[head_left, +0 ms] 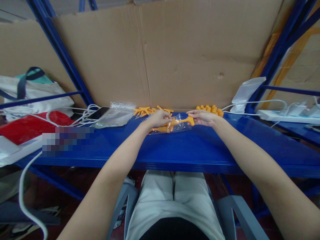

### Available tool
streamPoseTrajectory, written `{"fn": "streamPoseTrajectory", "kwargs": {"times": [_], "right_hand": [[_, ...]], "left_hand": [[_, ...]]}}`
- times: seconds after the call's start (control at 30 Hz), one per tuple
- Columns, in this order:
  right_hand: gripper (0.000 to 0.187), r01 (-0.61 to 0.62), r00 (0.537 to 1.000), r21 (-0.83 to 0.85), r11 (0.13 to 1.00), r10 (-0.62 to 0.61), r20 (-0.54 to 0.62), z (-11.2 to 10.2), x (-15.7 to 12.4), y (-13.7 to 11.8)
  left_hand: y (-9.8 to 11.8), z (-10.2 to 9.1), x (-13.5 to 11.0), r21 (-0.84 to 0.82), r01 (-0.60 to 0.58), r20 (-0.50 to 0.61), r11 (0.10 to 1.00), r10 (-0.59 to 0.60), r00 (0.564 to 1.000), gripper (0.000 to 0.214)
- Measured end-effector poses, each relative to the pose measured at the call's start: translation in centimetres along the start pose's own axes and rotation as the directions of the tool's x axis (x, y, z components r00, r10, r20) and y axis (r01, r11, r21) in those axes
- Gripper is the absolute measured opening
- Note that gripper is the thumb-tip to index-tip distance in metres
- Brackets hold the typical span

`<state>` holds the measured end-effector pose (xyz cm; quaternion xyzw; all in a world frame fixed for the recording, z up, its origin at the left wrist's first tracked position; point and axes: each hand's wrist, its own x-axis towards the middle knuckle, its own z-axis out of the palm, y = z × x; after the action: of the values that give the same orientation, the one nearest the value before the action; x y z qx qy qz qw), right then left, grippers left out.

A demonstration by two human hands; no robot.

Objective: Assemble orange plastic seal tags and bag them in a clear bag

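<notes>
Under my wrists, the blue shelf [180, 150] is bearing a clear bag [178, 127]. My left hand [161, 118] is clenching the bag's end; my right hand [202, 117] is pinching the orange toy [188, 120] sticking out of it. The thin film could be tearing if the toy snags. Beyond my fingertips, loose orange pieces [150, 111] are lying.
</notes>
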<state>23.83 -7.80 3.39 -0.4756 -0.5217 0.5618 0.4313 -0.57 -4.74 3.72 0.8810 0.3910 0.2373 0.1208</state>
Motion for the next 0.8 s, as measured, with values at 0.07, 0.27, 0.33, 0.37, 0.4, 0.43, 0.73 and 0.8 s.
{"fn": "streamPoseTrajectory", "kwargs": {"times": [0.07, 0.27, 0.33, 0.37, 0.4, 0.43, 0.73, 0.8], "right_hand": [[0.020, 0.000, 1.000, 0.007, 1.000, 0.000, 0.005, -0.1, 0.1, 0.1], [0.020, 0.000, 1.000, 0.021, 1.000, 0.000, 0.000, -1.1, 0.8, 0.7], [0.018, 0.004, 1.000, 0.028, 1.000, -0.003, -0.015, -1.2, 1.0, 0.9], [0.018, 0.007, 1.000, 0.031, 1.000, -0.006, -0.019, -1.2, 1.0, 1.0], [0.017, 0.010, 1.000, 0.032, 0.999, -0.010, -0.016, -1.1, 1.1, 1.0], [0.017, 0.014, 1.000, 0.030, 0.999, -0.014, -0.011, -1.0, 1.1, 1.0], [0.016, 0.023, 0.997, 0.015, 1.000, -0.022, -0.080, -0.6, 0.7, 0.9], [0.015, 0.027, 0.998, 0.020, 0.999, -0.026, -0.049, -0.3, 0.9, 1.0]], "left_hand": [[0.2, 0.1, 0.0, 0.009, 0.001, -0.009, 1.000, -0.001, 1.000, 0.017], [0.3, 0.0, 0.0, -0.028, -0.012, -0.073, 1.000, 0.010, 0.997, 0.018], [0.4, -0.1, 0.0, -0.029, -0.012, -0.090, 0.999, 0.010, 0.996, 0.015], [0.4, -0.1, -0.1, -0.029, -0.013, -0.091, 0.999, 0.010, 0.996, 0.014], [0.5, -0.1, -0.1, -0.030, -0.014, -0.087, 0.999, 0.011, 0.996, 0.013], [0.5, -0.2, -0.1, -0.031, -0.015, -0.080, 0.999, 0.012, 0.997, 0.013], [0.6, -0.3, -0.1, -0.025, -0.023, -0.061, 0.999, 0.022, 0.998, 0.012], [0.6, -0.2, -0.1, -0.021, -0.022, -0.059, 1.000, 0.020, 0.998, 0.011]]}}
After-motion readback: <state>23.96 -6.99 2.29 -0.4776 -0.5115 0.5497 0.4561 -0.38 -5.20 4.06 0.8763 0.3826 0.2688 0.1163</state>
